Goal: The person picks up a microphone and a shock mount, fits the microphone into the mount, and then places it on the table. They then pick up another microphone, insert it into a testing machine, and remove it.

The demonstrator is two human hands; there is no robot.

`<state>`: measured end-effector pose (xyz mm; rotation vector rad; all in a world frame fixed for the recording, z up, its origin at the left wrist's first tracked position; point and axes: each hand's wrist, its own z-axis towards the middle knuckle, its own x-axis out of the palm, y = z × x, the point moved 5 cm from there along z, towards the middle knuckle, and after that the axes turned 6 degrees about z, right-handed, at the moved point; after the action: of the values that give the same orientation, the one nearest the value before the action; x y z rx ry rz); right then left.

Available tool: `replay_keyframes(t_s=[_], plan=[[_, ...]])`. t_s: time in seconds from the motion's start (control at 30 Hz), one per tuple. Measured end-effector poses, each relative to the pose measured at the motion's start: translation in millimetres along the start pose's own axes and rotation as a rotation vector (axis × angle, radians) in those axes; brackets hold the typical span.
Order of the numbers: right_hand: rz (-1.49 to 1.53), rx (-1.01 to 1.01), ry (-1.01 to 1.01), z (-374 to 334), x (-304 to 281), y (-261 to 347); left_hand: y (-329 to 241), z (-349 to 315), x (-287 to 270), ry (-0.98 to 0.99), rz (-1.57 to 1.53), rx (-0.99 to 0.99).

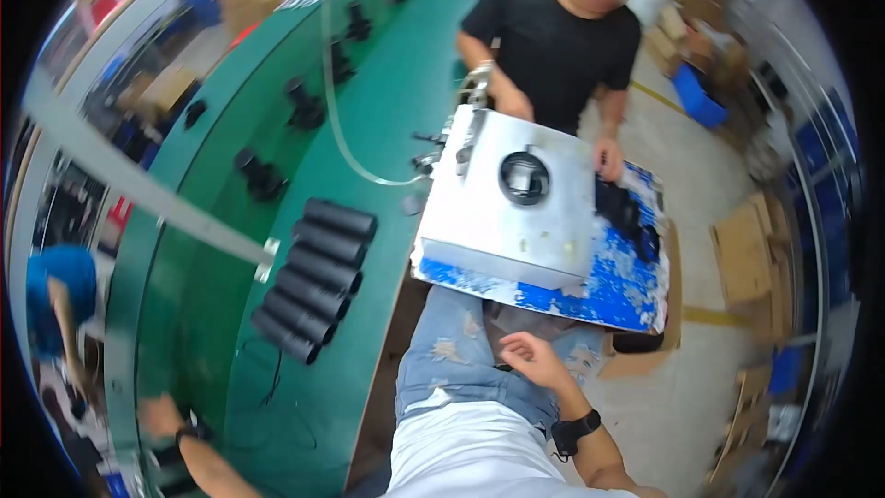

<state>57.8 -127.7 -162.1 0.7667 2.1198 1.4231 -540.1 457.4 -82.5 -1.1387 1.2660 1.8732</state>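
Observation:
My left hand (162, 415) reaches out to the lower left, over the edge of the green bench. It is smeared by motion, and a dark object lies close beside it; whether the fingers hold anything cannot be made out. Above my lap is my right hand (536, 361), its fingers loosely bent and apart with nothing in them. In front of it stands a white metal box (553, 231) with a round black fitting (524, 177) on top. The box rests on a worn blue-and-white board (627, 290). Several black tubes (313, 267) lie in a row on the bench.
A person in a black shirt (553, 55) stands across the box, one hand near black parts (622, 212) on the board. Black fittings (260, 175) line the green bench (387, 111). A pale hose (336, 143) runs to the box. Cartons (751, 249) stand at right.

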Motion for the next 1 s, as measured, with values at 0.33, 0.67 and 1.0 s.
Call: replay_keyframes(t_s=[0.33, 0.67, 1.0], plan=[[-0.058, 0.033, -0.01, -2, -3, -18, 10, 25, 90, -0.086, -0.193, -0.302], [-0.062, -0.001, 0.046, 12, 12, -19, -3, 10, 58, -0.342, -0.209, 0.066], [-0.038, -0.006, 0.014, 6, -3, -19, -53, 10, 12, -0.089, -0.283, 0.233]])
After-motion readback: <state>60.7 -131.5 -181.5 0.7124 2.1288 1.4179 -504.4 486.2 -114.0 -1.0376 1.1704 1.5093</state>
